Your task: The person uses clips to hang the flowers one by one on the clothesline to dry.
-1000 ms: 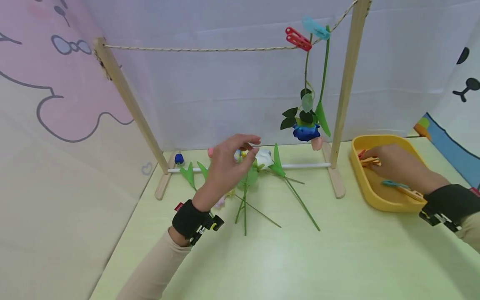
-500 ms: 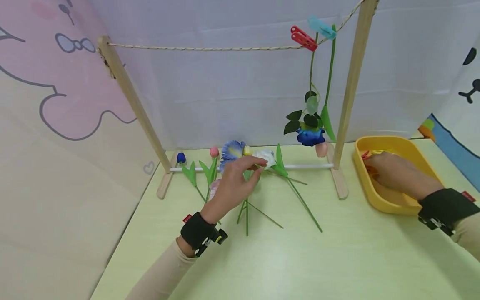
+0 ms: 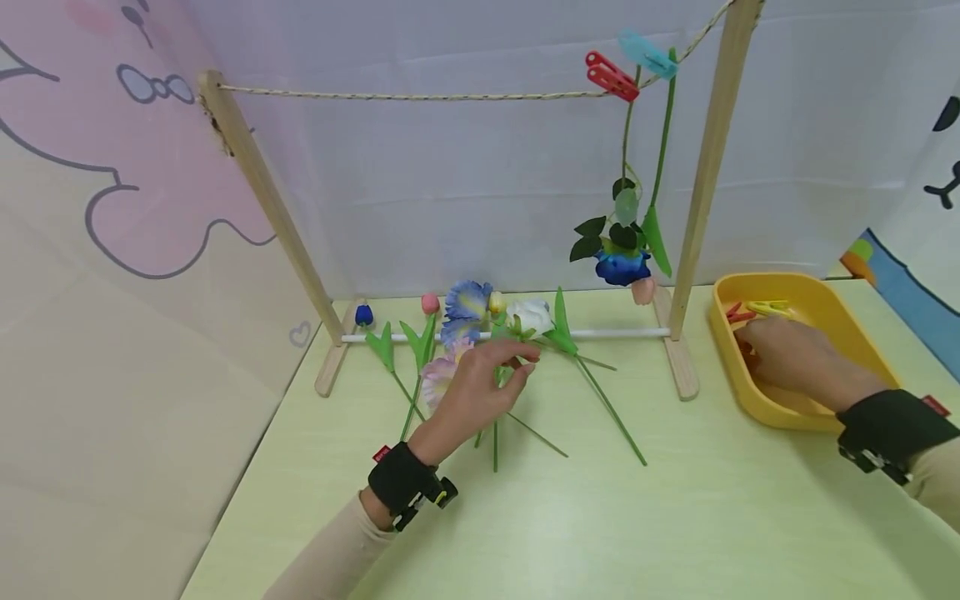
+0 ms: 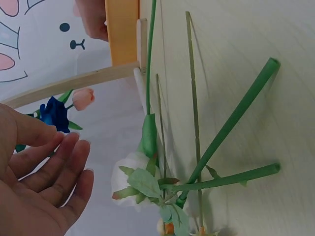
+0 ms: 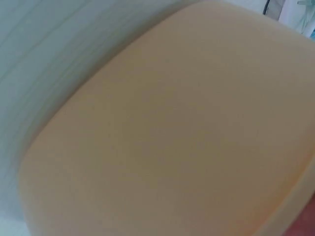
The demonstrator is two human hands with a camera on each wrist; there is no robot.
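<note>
My left hand (image 3: pixel 501 368) hovers open over a heap of artificial flowers on the green table, fingertips just short of a white flower (image 3: pixel 531 315). In the left wrist view the left hand (image 4: pixel 49 177) shows relaxed fingers that hold nothing, next to the white flower (image 4: pixel 127 178) and green stems (image 4: pixel 231 123). A blue-purple flower (image 3: pixel 465 302), a pink flower (image 3: pixel 437 379) and a pink bud (image 3: pixel 429 303) lie close by. My right hand (image 3: pixel 776 352) rests palm down inside the yellow tray (image 3: pixel 828 304); its fingertips are hidden.
A wooden rack (image 3: pixel 708 167) carries a rope (image 3: pixel 412 97). A red peg (image 3: pixel 612 77) and a teal peg (image 3: pixel 649 55) hold a blue rose (image 3: pixel 621 265) and a pink tulip (image 3: pixel 642 290) head down. Red and yellow pegs (image 3: pixel 757 308) lie in the tray. White cloth stands behind.
My left hand has come down and toward me, from over the flower heads to just above the stems. My right hand has shifted inside the tray; the orange peg near it is out of sight.
</note>
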